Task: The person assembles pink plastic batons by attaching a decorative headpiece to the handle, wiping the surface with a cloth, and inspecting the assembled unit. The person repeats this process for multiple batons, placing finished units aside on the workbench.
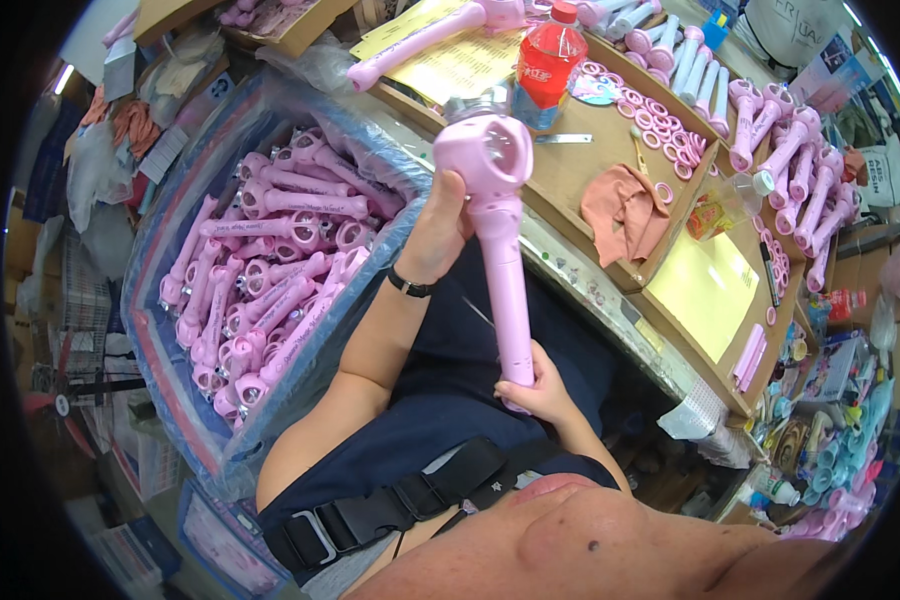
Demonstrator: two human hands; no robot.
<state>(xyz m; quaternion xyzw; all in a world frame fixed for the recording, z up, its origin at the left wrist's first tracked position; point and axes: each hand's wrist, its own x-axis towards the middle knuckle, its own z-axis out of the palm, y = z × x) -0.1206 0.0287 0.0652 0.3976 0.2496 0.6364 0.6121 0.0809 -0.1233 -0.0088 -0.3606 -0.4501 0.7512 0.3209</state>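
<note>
head view: a pink wand (500, 250) stands upright over the lap, between the lined box of wands (260, 270) on its left and the surface (590, 165) beyond. both hands are closed on it, left hand (442, 225) at the head, right hand (535, 390) at the base. i judge a firm base grip steadies head work best.
</note>
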